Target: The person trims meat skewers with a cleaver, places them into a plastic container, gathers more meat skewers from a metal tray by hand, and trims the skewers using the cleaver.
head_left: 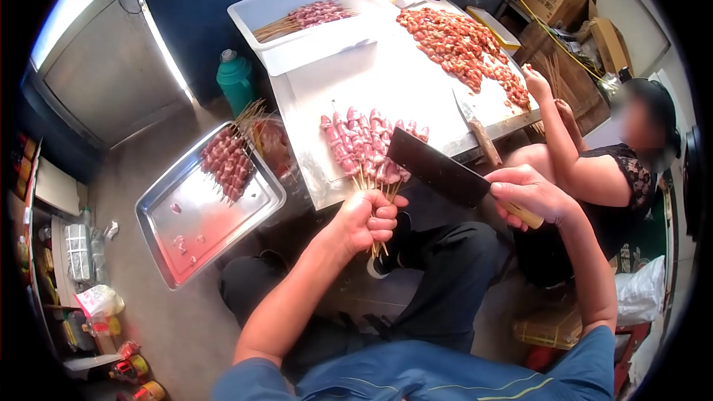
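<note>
My left hand is closed around the stick ends of a bunch of meat skewers, whose meat ends point away from me over the table's near edge. My right hand grips the wooden handle of a cleaver. The dark, broad blade reaches leftward, and its tip end overlaps the right side of the skewers in view; whether it touches them I cannot tell. Beyond both hands is the white tabletop. A knife with a wooden handle lies at its right edge.
A white tub with skewers stands at the back left. Cut meat is heaped at the back right. Left of the table, a metal tray holds more skewers, near a green thermos. Another person sits at the right.
</note>
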`<state>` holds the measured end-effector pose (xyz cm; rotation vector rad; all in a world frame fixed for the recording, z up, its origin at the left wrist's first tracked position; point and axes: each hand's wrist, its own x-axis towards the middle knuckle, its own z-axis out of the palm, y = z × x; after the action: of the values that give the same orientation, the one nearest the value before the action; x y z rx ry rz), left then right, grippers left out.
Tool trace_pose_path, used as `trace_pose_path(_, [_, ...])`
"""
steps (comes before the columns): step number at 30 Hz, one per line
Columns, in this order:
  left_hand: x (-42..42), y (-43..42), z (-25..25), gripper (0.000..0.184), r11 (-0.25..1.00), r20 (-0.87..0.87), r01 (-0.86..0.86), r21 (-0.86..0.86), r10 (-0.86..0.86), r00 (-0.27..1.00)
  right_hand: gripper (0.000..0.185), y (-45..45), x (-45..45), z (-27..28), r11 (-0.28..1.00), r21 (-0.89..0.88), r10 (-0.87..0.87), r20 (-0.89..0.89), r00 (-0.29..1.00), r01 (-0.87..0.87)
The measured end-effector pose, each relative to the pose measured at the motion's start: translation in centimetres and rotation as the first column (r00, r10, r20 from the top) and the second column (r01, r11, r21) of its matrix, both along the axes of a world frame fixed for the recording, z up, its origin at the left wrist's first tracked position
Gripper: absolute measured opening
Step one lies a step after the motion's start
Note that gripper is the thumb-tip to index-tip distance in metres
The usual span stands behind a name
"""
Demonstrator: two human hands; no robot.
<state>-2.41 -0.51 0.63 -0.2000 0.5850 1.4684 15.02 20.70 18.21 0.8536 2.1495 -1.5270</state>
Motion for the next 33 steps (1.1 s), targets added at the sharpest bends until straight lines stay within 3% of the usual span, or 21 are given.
trace_pose_path(4, [-0.1,0.0,-0.3,0.022,0.998,0.02,0.017,0.057,-0.018,1.0,0.037,-1.2,-3.0,-0.1,0.991,0.049,0.128,-0.16,0.979,-0.122])
trace_pose_path(9, [0.0,0.0,-0.2,0.021,0.998,0.008,0.016,0.065,-0.016,1.0,0.034,-4.8,-9.4,-2.4,0.991,0.055,0.136,-0.304,0.943,-0.125])
trace_pose_path(10, [-0.1,-0.1,-0.2,0.021,0.997,0.013,0.013,0.082,-0.014,1.0,0.033,-4.4,-9.5,-2.9,0.968,0.114,0.246,-0.226,0.943,-0.226])
trace_pose_path(13, [0.1,-0.1,0.1,0.022,0.999,-0.01,0.006,0.034,-0.006,1.0,0.033,-2.6,-6.8,-1.9,0.935,0.179,0.322,-0.072,0.944,-0.306])
trace_pose_path(14, [0.0,-0.1,0.0,0.022,0.999,-0.004,0.004,0.037,-0.004,1.0,0.034,-1.8,-5.5,-1.2,0.955,0.132,0.266,0.018,0.964,-0.266])
trace_pose_path(17, [-0.1,0.0,-0.1,0.022,0.999,0.007,0.008,0.04,-0.008,1.0,0.034,0.2,-0.9,-1.4,0.99,-0.012,0.137,-0.063,0.989,-0.138])
trace_pose_path(19, [0.0,0.0,0.0,0.023,1.0,0.015,0.001,0.013,-0.001,1.0,0.035,0.0,0.4,-1.3,0.998,-0.014,0.054,-0.04,0.998,-0.055])
trace_pose_path(23, [-0.1,0.0,-0.4,0.023,0.999,0.004,0.005,0.051,-0.005,1.0,0.034,-2.2,-2.0,-0.6,0.997,0.03,0.076,-0.161,0.984,-0.072])
trace_pose_path(25, [-0.2,0.0,-0.6,0.022,0.994,0.028,0.019,0.108,-0.022,0.999,0.033,-3.4,-5.2,-0.3,0.981,0.089,0.187,-0.236,0.954,-0.171])
trace_pose_path(28, [-0.1,0.0,-0.2,0.021,0.997,0.01,0.008,0.077,-0.009,1.0,0.033,-5.5,-9.0,-1.7,0.99,0.079,0.136,-0.296,0.946,-0.117])
trace_pose_path(29, [0.0,0.1,-0.2,0.021,0.997,0.012,0.008,0.077,-0.009,1.0,0.033,-5.3,-8.9,-2.0,0.99,0.079,0.135,-0.294,0.946,-0.117])
trace_pose_path(31, [0.0,0.0,-0.3,0.021,0.998,0.026,0.003,0.057,-0.005,1.0,0.033,-4.6,-8.6,-2.5,0.916,0.263,0.335,-0.09,0.938,-0.302])
trace_pose_path(33, [0.1,0.1,-0.3,0.02,0.999,0.04,-0.008,0.041,0.007,0.999,0.033,-2.7,-6.2,-2.0,0.945,0.181,0.286,-0.04,0.958,-0.274])
